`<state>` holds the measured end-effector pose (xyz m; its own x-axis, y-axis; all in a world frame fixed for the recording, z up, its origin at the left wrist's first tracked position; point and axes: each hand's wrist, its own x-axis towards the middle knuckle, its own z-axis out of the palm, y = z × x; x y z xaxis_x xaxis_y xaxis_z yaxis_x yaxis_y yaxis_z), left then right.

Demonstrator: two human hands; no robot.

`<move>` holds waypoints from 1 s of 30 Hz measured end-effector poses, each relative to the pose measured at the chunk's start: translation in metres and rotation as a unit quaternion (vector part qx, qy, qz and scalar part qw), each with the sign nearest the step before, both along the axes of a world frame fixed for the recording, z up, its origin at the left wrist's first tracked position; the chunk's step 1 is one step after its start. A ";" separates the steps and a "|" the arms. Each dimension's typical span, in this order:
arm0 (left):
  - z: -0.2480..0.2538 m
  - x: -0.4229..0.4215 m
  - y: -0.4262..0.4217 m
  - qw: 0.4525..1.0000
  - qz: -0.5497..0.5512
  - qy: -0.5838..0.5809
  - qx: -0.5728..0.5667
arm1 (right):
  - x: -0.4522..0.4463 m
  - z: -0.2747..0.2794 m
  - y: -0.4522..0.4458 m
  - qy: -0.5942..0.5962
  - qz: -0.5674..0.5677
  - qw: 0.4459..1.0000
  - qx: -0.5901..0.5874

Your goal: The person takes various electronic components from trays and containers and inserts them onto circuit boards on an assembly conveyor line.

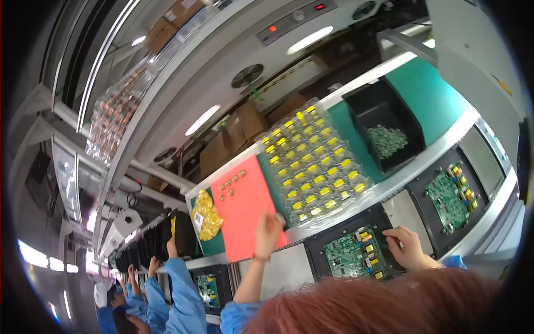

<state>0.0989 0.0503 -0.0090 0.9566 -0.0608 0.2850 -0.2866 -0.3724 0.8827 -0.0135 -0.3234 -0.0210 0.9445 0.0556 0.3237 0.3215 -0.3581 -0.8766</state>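
Note:
My left hand (268, 235) is over the near part of a pink sheet (245, 203). Its fingertips are pressed together and slightly blurred; what they hold cannot be made out. A green circuit board (347, 255) with yellow and black parts lies in a black tray (320, 258) at the lower middle. At that tray's right edge is my right hand (408, 246), fingers loosely bent and a little apart, with nothing visible in them. Several small metallic parts (228, 185) sit on the pink sheet. Beyond my left hand stands a clear tray of yellow components (314, 167).
A black bin (384, 119) holds small green parts. Another board (451, 199) lies in a tray at the right. A yellow bag (207, 216) lies left of the sheet. Co-workers in blue sleeves (186, 289) work at the lower left. A metal shelf frame crosses above.

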 end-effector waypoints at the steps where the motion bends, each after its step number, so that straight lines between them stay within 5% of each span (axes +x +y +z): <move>1: -0.002 -0.023 -0.011 0.999 -0.009 0.052 0.003 | 0.001 -0.001 0.000 -0.009 -0.009 1.000 0.019; 3: 0.012 -0.056 -0.034 0.991 -0.036 0.131 0.010 | 0.003 0.001 0.000 -0.013 -0.023 0.999 0.026; 5: 0.037 -0.078 -0.058 0.979 -0.126 0.057 0.151 | -0.001 0.005 -0.002 0.004 -0.020 1.000 0.014; 10: 0.052 -0.093 -0.136 0.912 -0.297 -0.105 0.262 | -0.001 0.007 -0.008 -0.036 -0.027 0.999 0.012; 17: 0.005 -0.125 -0.192 0.915 -0.312 -0.011 0.255 | -0.002 0.004 -0.012 0.003 -0.043 0.996 0.073; 19: -0.002 -0.123 -0.198 0.908 -0.296 -0.086 0.285 | -0.002 0.003 -0.013 -0.003 -0.048 0.997 0.067; 30: -0.011 -0.121 -0.211 0.903 -0.271 -0.103 0.318 | -0.002 -0.002 -0.013 -0.024 -0.036 0.996 0.074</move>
<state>-0.0223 -0.1605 -0.0197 0.6681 -0.7177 0.1964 -0.7126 -0.5414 0.4462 -0.0151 -0.3363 -0.0227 0.9273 -0.0639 0.3689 0.3430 -0.2502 -0.9054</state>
